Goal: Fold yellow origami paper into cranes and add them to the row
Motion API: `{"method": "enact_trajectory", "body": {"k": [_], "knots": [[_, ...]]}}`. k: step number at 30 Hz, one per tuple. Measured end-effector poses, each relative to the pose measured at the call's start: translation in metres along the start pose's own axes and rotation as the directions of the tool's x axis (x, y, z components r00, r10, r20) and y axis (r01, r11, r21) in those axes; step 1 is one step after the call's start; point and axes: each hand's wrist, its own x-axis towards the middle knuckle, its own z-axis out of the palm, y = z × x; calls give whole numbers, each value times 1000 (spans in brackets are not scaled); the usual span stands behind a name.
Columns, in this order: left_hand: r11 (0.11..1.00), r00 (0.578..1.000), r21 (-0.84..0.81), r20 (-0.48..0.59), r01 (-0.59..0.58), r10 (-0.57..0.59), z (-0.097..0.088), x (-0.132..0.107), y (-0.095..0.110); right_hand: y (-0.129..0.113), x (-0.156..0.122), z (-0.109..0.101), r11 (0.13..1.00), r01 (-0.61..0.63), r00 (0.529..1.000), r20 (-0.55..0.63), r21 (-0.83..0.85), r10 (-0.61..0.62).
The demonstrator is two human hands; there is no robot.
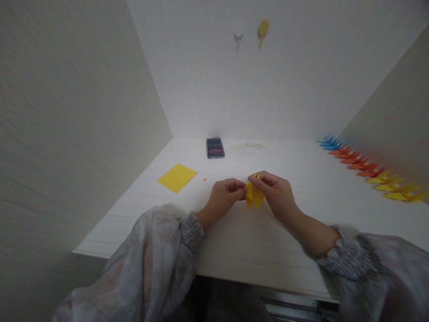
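A partly folded piece of yellow origami paper [255,195] is held up between my two hands over the table. My left hand [228,195] pinches its left edge between thumb and fingers; a ring shows on one finger. With thumb and fingertips, my right hand [276,192] grips the upper right part of the same paper. The finer folds are too small to make out. Left of my hands, a square of yellow paper [177,177] lies flat on the table.
A white table [268,255] meets walls at the back and both sides. Along the right lies a row of folded paper cranes, blue [330,143], orange [351,158] and yellow [398,188]. A dark blurred rectangular object [215,148] sits at the back. Two hooks [263,29] are on the wall.
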Motion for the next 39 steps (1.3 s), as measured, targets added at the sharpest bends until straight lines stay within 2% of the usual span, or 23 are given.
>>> {"method": "enact_trajectory", "body": {"k": [3, 10, 14, 20, 39], "knots": [[1000, 999, -12, 35, -15, 15, 0, 0, 1, -1, -1, 1, 1000, -10, 1000, 10, 18, 10], [997, 997, 73, 74, -40, 34, -1, 2, -1, 1, -2, 4, 998, -20, 999, 28, 54, 19], [998, 996, 56, 80, -38, 33, -1, 2, -2, 2, -1, 3, 998, 29, 999, -29, -55, -30], [997, 997, 77, 75, -28, 22, -1, 2, -3, -2, -2, 2, 990, 37, 999, -16, -137, -39], [998, 995, 37, 84, 54, -57, -2, 1, 1, 2, -4, -1, 997, 29, 999, 30, -72, -27]]}}
